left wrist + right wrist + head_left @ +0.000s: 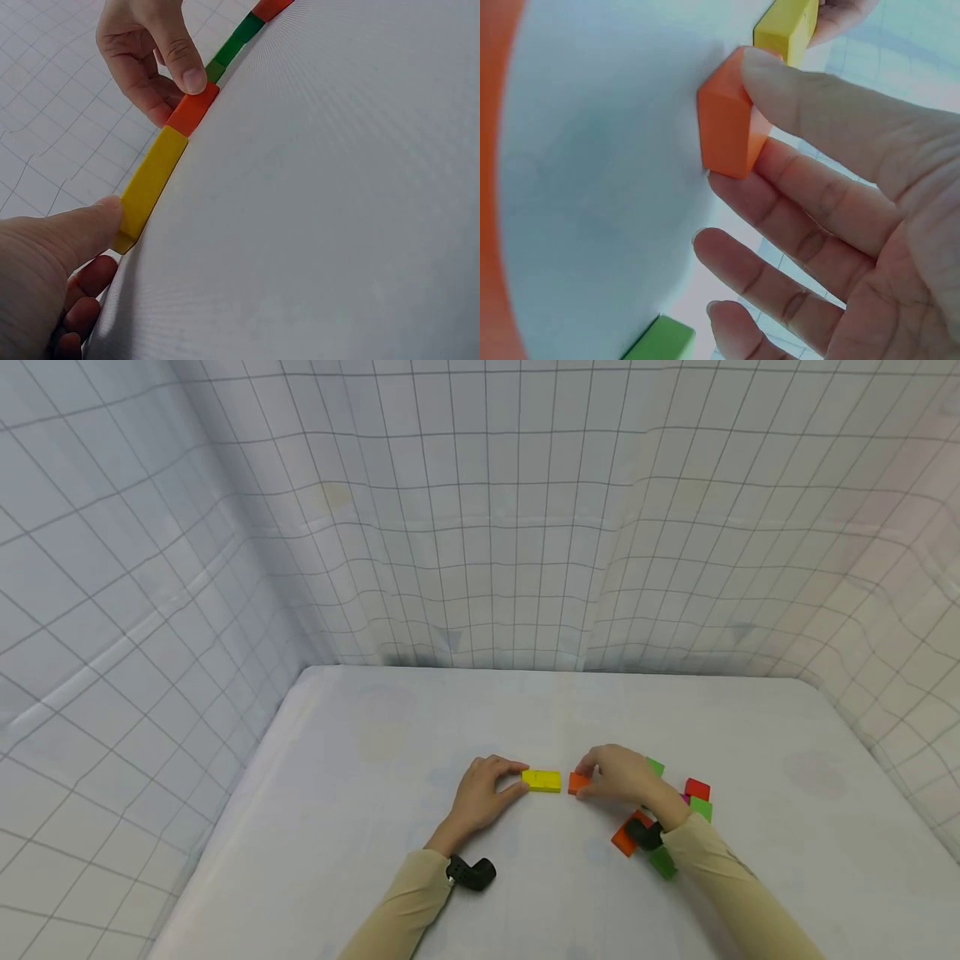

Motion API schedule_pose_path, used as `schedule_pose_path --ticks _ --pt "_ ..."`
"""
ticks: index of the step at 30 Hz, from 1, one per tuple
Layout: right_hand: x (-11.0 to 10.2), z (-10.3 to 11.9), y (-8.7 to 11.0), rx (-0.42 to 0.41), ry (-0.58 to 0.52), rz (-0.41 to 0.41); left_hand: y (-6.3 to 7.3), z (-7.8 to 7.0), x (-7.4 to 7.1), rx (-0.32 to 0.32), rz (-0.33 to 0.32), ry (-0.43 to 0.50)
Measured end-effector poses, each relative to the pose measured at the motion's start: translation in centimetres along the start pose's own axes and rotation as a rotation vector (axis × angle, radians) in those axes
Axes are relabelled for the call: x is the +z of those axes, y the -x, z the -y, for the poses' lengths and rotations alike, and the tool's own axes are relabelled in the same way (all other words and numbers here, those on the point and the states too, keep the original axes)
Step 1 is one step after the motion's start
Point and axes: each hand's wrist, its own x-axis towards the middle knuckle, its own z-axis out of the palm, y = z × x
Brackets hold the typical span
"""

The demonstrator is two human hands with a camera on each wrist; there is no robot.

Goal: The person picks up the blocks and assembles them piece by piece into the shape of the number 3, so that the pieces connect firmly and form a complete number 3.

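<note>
On the white table lies a yellow block [542, 781], its long side running left to right. My left hand [480, 793] holds the block's left end between thumb and forefinger; in the left wrist view the thumb touches it while the other fingers are partly hidden. Just right of the yellow block, a small gap away in the head view, is an orange block [727, 120]. My right hand [618, 774] pinches this orange block, thumb on one side and fingers on the other. The remaining right fingers are spread apart.
Around my right wrist lie loose blocks: a red one [697, 789], a green one [701, 808], another green one [662, 862], an orange-red one [624, 840] and a partly covered magenta one [685, 798]. A white gridded curtain [480, 527] surrounds the table.
</note>
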Motion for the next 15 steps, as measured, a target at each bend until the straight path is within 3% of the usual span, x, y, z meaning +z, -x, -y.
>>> schedule_pose_path --ticks 15 --pt "0.09 0.59 -0.68 0.014 -0.042 0.009 -0.05 0.28 0.18 0.009 -0.006 -0.004"
